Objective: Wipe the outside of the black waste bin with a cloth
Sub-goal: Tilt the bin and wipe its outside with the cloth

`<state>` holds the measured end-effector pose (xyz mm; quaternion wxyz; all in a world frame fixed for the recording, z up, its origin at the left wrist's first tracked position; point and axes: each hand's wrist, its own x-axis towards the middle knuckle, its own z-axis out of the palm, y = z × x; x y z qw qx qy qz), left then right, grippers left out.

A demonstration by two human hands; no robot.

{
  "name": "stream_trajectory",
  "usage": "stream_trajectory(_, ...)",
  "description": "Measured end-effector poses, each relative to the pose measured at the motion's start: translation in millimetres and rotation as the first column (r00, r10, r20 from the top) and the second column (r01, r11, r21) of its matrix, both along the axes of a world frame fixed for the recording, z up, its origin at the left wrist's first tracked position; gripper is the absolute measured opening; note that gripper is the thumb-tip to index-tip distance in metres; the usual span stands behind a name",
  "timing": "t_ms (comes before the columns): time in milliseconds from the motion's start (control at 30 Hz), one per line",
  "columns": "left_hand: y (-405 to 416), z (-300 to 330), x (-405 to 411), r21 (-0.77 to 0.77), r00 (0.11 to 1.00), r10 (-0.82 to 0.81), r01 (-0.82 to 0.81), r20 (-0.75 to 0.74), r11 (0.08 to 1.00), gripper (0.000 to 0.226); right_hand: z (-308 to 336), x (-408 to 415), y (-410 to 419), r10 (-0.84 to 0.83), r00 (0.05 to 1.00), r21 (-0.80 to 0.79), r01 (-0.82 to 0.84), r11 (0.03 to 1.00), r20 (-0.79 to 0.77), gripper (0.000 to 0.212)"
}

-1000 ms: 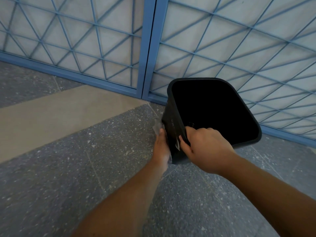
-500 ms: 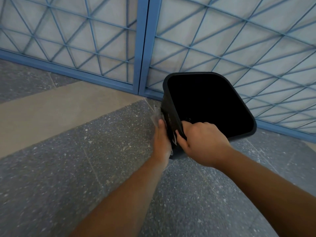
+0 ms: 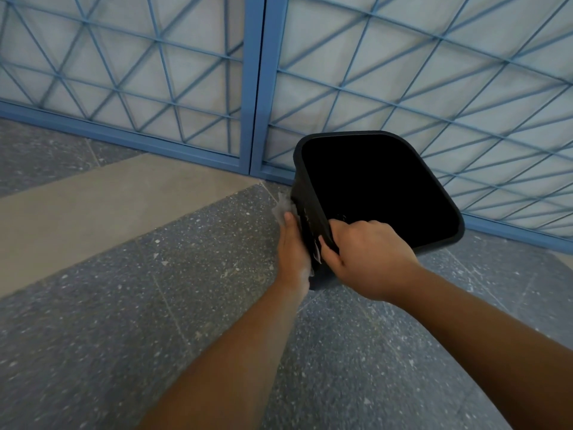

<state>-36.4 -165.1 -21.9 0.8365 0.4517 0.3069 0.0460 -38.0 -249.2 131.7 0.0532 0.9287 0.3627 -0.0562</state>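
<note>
Two hands on the job right now. The right hand (image 3: 369,259) is curled over the near rim of the black waste bin (image 3: 440,243), thumb outside and fingers hooked in, holding it steady. The left hand (image 3: 293,246) lies flat with straight fingers, pressing a pale cloth (image 3: 283,207) against the bin's left outer wall. The bin itself sits tipped on the grey speckled floor (image 3: 124,305), right up by the blue lattice gate (image 3: 257,88), mouth facing the camera.

What could go sideways, as a guess: the bin looks light and it's leaning, so a hard push from the cloth side could slide or swing it out from under that one-handed rim hold. The cloth is only pinned by a flat palm, not gripped, so it could bunch up or slip off and the bare hand ends up rubbing plastic. The far side by the gate looks awkward to reach too.

Compared to a second ago: the left hand and cloth have crept a bit further up the wall, the right hand's hold on the rim hasn't changed, and the bin stays put.
</note>
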Motion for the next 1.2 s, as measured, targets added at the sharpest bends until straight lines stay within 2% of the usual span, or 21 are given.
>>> stream_trajectory(100, -11, -3, -11, 0.0, 1.0, -0.019, 0.019, -0.008, 1.0, 0.082, 2, -1, -1, 0.004, 1.0, 0.009, -0.004, 1.0, -0.013, 0.034)
stream_trajectory(200, 0, -11, -2, -0.114, 0.997, -0.018, 0.008, -0.079, 0.993, 0.07, 1, 0, 0, 0.003, 1.0, 0.003, -0.003, 1.0, -0.014, 0.033)
stream_trajectory(233, 2, -9, 2, -0.135, 0.999, -0.011, 0.004, -0.053, 0.991, 0.069, 1, 1, 0, -0.005, 1.0, 0.006, 0.005, 1.0, -0.016, 0.033)
stream_trajectory(300, -4, 3, -3, -0.08, 1.0, 0.009, -0.011, -0.029, 0.997, 0.067, 0, 2, -1, -0.005, 1.0, 0.015, 0.005, 1.0, -0.016, 0.033)
stream_trajectory(367, -13, 2, -11, -0.031, 1.0, -0.002, 0.001, -0.021, 1.0, 0.075, 1, 2, -1, 0.005, 1.0, 0.017, -0.004, 1.0, -0.018, 0.033)
stream_trajectory(400, -13, -2, -14, -0.04, 1.0, -0.004, 0.003, -0.023, 0.999, 0.077, 1, 1, -1, 0.004, 1.0, 0.017, -0.004, 1.0, -0.023, 0.034)
stream_trajectory(500, 0, -11, -2, -0.108, 0.995, 0.01, -0.021, -0.1, 0.994, 0.062, -1, 2, -2, 0.004, 1.0, 0.01, -0.003, 1.0, -0.023, 0.032)
stream_trajectory(567, 2, -2, 4, -0.145, 0.997, 0.042, -0.052, -0.066, 0.988, 0.059, -1, 3, -1, 0.001, 1.0, 0.017, 0.0, 1.0, -0.03, 0.031)
stream_trajectory(667, -13, 8, -8, -0.093, 0.999, 0.028, -0.031, -0.03, 0.995, 0.059, 1, 3, -1, 0.006, 1.0, 0.022, -0.005, 1.0, -0.024, 0.032)
stream_trajectory(767, -7, -5, -4, -0.14, 0.997, 0.01, -0.021, -0.074, 0.99, 0.059, 0, 2, -1, 0.009, 1.0, 0.025, -0.008, 1.0, -0.029, 0.033)
stream_trajectory(833, 1, -6, 6, -0.172, 0.999, 0.011, -0.019, -0.047, 0.985, 0.06, -1, 3, -1, 0.006, 1.0, 0.027, -0.006, 1.0, -0.024, 0.032)
stream_trajectory(967, -12, 5, -11, -0.11, 1.0, 0.003, -0.005, -0.016, 0.994, 0.057, 0, 4, -2, 0.008, 0.999, 0.031, -0.007, 1.0, -0.034, 0.032)
stream_trajectory(1067, -16, -9, -11, -0.171, 0.995, 0.008, -0.025, -0.098, 0.985, 0.06, 1, 4, -4, 0.013, 0.999, 0.025, -0.012, 1.0, -0.038, 0.033)
stream_trajectory(1133, -11, -12, -1, -0.231, 0.995, 0.019, -0.042, -0.1, 0.972, 0.065, 1, 4, -3, 0.007, 0.999, 0.028, -0.006, 1.0, -0.035, 0.033)
stream_trajectory(1200, -13, -1, -2, -0.187, 0.997, 0.043, -0.056, -0.071, 0.981, 0.064, 1, 3, -3, 0.008, 0.999, 0.032, -0.007, 0.999, -0.037, 0.032)
